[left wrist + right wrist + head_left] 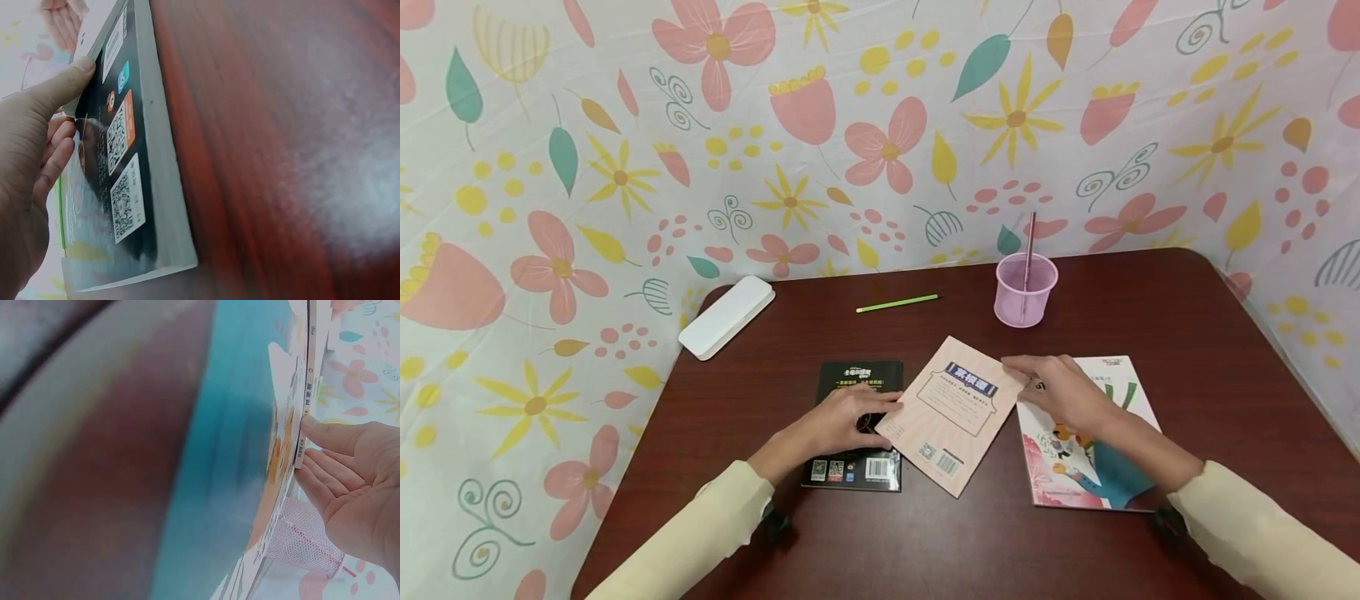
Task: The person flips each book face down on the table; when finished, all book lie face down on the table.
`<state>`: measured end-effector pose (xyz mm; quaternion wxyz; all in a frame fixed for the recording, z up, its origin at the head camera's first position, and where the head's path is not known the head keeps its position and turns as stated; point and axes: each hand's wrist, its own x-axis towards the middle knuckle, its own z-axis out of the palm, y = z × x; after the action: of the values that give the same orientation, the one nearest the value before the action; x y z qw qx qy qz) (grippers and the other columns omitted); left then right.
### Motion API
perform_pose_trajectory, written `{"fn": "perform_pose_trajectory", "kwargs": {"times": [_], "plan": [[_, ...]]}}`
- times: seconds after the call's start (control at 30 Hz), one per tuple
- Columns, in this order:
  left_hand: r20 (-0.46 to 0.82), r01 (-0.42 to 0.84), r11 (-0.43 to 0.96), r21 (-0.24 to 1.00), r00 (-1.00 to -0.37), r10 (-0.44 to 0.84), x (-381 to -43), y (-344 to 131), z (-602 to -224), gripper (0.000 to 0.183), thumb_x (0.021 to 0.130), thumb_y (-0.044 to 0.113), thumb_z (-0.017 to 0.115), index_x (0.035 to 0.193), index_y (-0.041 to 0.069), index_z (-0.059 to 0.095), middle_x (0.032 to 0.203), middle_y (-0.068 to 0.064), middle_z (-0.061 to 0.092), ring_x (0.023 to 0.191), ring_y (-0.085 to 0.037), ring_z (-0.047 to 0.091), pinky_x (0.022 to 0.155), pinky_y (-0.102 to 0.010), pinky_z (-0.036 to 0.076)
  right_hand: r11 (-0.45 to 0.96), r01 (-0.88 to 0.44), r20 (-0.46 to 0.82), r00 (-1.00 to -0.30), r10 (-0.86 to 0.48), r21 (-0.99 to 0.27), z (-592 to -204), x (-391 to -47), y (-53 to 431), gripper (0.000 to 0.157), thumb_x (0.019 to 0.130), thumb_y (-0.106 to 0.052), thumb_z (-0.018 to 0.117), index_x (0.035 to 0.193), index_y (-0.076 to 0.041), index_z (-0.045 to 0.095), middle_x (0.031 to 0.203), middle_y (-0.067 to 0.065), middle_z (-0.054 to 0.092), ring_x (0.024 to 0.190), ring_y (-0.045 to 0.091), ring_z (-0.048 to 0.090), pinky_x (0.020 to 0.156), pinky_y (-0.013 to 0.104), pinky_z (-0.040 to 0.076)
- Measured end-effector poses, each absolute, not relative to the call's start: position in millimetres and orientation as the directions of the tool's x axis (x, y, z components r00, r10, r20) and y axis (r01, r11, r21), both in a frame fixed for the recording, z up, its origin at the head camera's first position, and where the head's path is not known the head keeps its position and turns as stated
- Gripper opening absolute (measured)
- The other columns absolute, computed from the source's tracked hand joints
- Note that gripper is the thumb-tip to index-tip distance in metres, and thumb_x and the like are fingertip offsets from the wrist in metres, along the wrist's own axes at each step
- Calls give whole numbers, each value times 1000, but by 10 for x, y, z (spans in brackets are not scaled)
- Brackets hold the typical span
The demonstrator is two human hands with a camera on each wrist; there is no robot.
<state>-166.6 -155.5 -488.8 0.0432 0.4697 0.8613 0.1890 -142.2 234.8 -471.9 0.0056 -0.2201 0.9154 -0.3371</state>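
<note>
A pale pink book [951, 433] is tilted at an angle between my two hands, its printed cover facing up. My left hand [831, 421] pinches its left corner, thumb below and fingers above, over a black book [880, 375] lying on the table. My right hand [1063, 392] grips the upper right corner, above a white picture book [1052, 458] with colourful drawings. In the right wrist view, the thumb rests on the pink book's spine [307, 387]. The left wrist view shows the black book's QR codes [128, 200] close under the left hand.
A lilac mesh pen cup [1024, 292] with a pencil [1030, 237] in it stands at the back right. Behind the books lies a green pencil [898, 303]. A white case [727, 318] sits at the back left of the dark wooden table [752, 400], before a flowered cloth.
</note>
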Motion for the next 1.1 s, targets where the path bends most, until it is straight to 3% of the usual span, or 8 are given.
{"fn": "perform_pose_trajectory", "kwargs": {"times": [0.17, 0.6, 0.87, 1.1], "plan": [[112, 803, 490, 339, -552, 826, -1610, -1563, -4885, 60, 88, 38, 90, 140, 14, 72, 150, 2, 62, 108, -13, 65, 77, -27, 50, 674, -413, 148, -898, -415, -612, -4714, -1497, 2341, 56, 85, 7, 86, 138, 7, 67, 135, 25, 69, 122, 42, 68, 95, 57, 57], [200, 839, 468, 276, -527, 826, -1499, -1595, -4935, 58, 84, 45, 92, 133, 19, 77, 143, 5, 68, 106, -12, 67, 77, -24, 54, 672, -413, 101, -886, -452, -615, -4717, -1689, 2336, 53, 87, 7, 83, 138, 3, 68, 133, 20, 71, 119, 40, 70, 89, 49, 61], [241, 843, 479, 243, -531, 812, -1418, -1591, -4988, 59, 83, 51, 90, 132, 21, 78, 140, 7, 69, 111, -13, 69, 88, -29, 58, 587, -473, 152, -846, -511, -657, -4795, -1850, 2371, 51, 83, 11, 85, 132, 7, 71, 127, 22, 74, 114, 39, 73, 90, 49, 60], [306, 848, 467, 250, -527, 793, -1363, -1598, -5038, 59, 82, 52, 91, 131, 20, 78, 139, 7, 70, 104, -10, 67, 81, -25, 57, 541, -436, 132, -850, -510, -719, -4825, -1931, 2378, 50, 83, 10, 85, 131, 6, 71, 126, 21, 74, 117, 41, 71, 92, 51, 59]]}}
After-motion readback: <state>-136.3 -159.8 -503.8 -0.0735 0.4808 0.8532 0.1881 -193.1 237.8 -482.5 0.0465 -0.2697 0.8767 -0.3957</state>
